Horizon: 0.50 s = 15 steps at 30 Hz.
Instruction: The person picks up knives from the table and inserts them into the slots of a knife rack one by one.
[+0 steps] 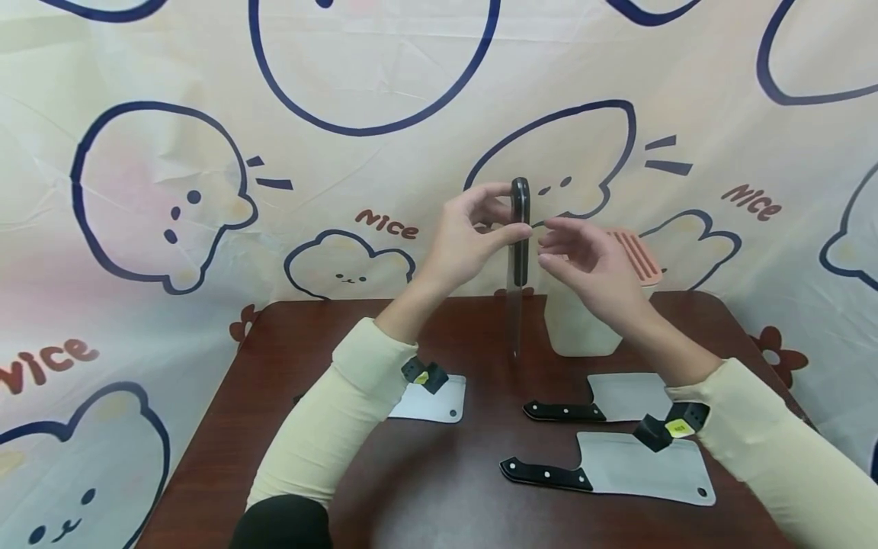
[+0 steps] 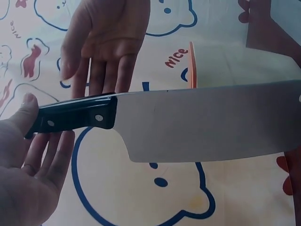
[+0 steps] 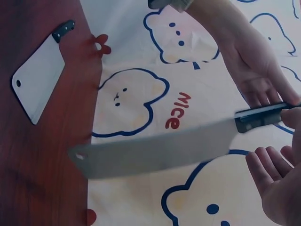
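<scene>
My left hand pinches the black handle of an upright cleaver between thumb and fingers, with its blade pointing down over the table. The broad steel blade shows fully side-on in the left wrist view, and the handle has silver rivets. Just right of the handle is my right hand, its fingers loosely extended and holding nothing. In the right wrist view its thumb overlaps the handle end, but contact is unclear. Partly behind the right hand stands a pale knife holder with an orange slotted top.
Two more cleavers lie at the table's right, one farther and one nearer, handles pointing left. Another cleaver is partly hidden beneath my left forearm. A patterned cloth hangs behind the brown table.
</scene>
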Available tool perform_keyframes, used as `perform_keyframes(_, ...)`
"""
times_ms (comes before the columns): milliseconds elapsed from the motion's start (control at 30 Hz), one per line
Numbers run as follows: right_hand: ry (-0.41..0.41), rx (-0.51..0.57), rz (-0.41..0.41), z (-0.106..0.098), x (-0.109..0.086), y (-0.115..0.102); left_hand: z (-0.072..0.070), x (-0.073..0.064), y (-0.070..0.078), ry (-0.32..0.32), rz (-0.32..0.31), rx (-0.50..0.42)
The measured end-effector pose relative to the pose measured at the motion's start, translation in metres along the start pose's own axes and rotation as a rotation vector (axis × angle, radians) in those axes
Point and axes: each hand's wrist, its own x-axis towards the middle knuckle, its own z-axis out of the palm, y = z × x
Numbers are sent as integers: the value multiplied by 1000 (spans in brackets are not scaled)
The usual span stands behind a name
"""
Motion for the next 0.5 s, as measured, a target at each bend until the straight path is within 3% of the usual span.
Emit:
perform_keyframes(233,0,10,-28,9,0,2,10,2,0,-16,26,11)
perform_keyframes(500,28,14,11,16,-2,-1,15,2,2,-34,22,14)
